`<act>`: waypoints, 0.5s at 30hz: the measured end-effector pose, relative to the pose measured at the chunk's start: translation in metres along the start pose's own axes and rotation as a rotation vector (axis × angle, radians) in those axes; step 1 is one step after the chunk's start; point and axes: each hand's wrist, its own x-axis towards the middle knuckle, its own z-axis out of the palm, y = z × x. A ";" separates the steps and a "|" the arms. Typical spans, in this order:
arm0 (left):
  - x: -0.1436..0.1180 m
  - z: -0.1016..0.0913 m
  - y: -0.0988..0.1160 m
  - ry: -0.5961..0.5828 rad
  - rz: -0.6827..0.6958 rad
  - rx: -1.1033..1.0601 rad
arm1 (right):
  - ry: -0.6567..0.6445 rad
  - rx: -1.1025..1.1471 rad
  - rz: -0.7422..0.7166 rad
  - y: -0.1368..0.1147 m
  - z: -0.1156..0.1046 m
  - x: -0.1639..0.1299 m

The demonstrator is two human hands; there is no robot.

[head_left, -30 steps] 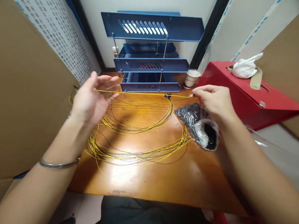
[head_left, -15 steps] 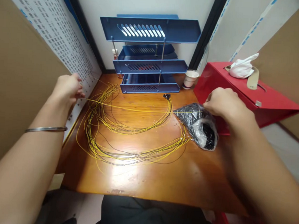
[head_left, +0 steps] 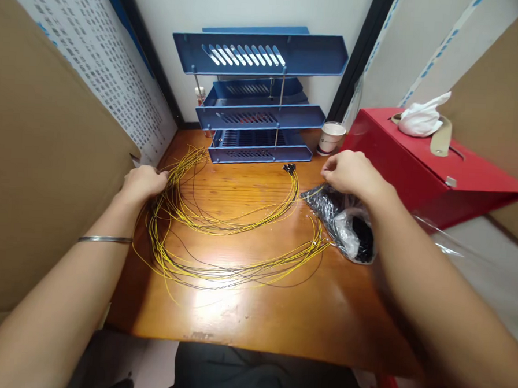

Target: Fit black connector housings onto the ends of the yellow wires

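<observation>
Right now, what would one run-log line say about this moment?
left hand: on yellow wires at table's left edge | right hand: fingertips at wire end above black plastic bag | table: wires looped

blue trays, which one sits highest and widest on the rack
The top blue tray: it stands above the two lower trays, is clearly wider, and shows pale slanted slots in its face.

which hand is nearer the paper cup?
Right. The right hand is just in front of the paper cup, above the plastic bag. The left hand is across the table at the left end of the yellow wires.
</observation>
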 end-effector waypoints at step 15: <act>0.021 0.035 0.036 -0.250 0.153 0.207 | -0.133 0.053 -0.216 -0.020 0.060 0.077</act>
